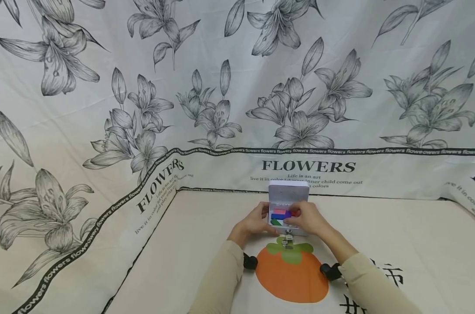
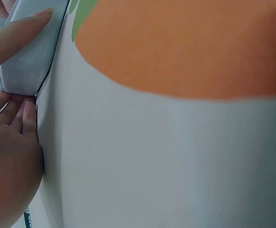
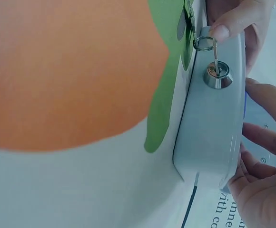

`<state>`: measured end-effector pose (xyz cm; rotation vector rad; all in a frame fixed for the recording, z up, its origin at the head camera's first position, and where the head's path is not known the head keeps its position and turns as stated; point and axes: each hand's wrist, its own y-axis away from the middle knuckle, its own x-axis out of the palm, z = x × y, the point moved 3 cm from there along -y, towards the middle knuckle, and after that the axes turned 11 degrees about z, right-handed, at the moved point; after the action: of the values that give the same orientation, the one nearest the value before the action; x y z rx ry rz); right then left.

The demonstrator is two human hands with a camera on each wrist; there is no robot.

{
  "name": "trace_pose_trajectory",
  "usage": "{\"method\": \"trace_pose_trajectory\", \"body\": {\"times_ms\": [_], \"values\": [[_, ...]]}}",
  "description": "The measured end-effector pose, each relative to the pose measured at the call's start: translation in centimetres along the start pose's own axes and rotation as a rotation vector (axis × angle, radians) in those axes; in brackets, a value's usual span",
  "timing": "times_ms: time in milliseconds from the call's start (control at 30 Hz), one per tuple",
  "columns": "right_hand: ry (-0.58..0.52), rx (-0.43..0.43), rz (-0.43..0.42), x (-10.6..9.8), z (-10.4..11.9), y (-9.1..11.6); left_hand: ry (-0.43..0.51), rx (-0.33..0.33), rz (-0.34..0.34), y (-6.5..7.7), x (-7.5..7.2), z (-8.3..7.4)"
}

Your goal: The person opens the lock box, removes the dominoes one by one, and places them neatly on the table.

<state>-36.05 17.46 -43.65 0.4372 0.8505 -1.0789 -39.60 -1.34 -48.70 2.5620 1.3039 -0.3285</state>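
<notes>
A small white metal lock box (image 1: 288, 230) stands with its lid (image 1: 289, 192) raised. Inside lie a pink block (image 1: 279, 211), a blue block (image 1: 277, 216) and a green piece (image 1: 275, 222). My left hand (image 1: 256, 220) grips the box's left side, its thumb along the front wall and its fingers against the side. My right hand (image 1: 309, 217) reaches over the rim and pinches a purple block (image 1: 287, 214); a red block (image 1: 295, 213) shows beside its fingers. In the right wrist view a key (image 3: 216, 57) with a ring sits in the lock (image 3: 218, 76).
The box rests on a pale cloth (image 1: 206, 213) printed with an orange persimmon (image 1: 292, 277) and dark characters. A flower-printed curtain (image 1: 214, 174) rises close behind the raised lid. Black wrist mounts (image 1: 330, 271) sit on both forearms.
</notes>
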Motion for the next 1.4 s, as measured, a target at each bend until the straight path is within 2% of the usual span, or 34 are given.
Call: {"method": "trace_pose_trajectory", "body": {"times_ms": [200, 533, 833, 1233, 1400], "values": [[-0.032, -0.026, -0.019, -0.5, -0.1, 0.4, 0.007, 0.003, -0.005, 0.0, -0.1, -0.1], [-0.118, 0.008, -0.03, -1.4, -0.8, 1.3, 0.007, -0.017, 0.009, 0.0, 0.0, 0.0], [-0.076, 0.012, -0.046, -2.5, -1.5, 2.1, 0.019, -0.011, -0.006, 0.0, 0.0, -0.1], [0.015, 0.004, -0.016, -3.5, -3.3, 3.2, 0.013, -0.029, -0.009, 0.1, 0.1, -0.3], [0.017, 0.032, -0.011, -4.0, -4.2, 3.8, 0.008, -0.035, -0.008, 0.2, 0.1, -0.3]]}}
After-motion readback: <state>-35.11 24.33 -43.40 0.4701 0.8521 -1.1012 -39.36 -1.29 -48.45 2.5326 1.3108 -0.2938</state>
